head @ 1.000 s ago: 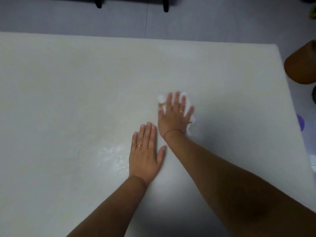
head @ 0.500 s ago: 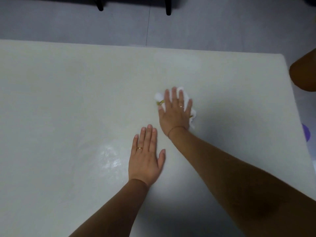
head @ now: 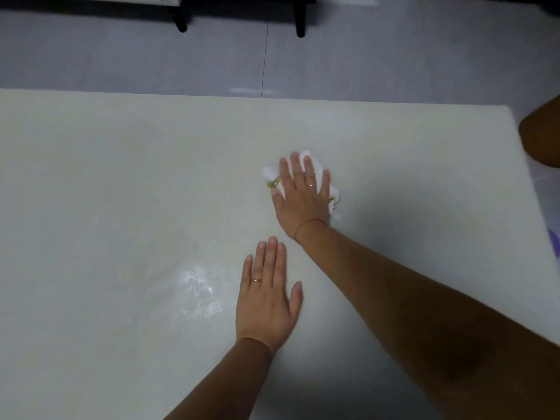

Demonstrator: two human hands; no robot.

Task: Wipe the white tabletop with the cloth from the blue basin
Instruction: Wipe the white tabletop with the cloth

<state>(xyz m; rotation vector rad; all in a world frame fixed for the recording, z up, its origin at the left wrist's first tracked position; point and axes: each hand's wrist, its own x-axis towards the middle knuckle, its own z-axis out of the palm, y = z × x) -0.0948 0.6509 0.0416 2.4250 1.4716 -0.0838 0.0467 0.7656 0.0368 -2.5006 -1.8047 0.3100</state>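
Right hand (head: 303,201): palm down on the white cloth (head: 268,172), with the arm stretched forward across the desk (head: 121,207) from the lower right.
Right fingers (head: 295,168): straight and slightly spread, pressing the cloth flat without curling round it.
White cloth: bunched under the right palm; it shows beyond the fingertips and on both sides of the fingers.
Left hand (head: 266,301): palm down on the bare desk, nearer the person and just beside the right forearm.
Left fingers (head: 272,262): straight and pressed together with the thumb angled out to the right, holding nothing.
Wet patch (head: 197,289): glistens on the desk just left of the left fingers.
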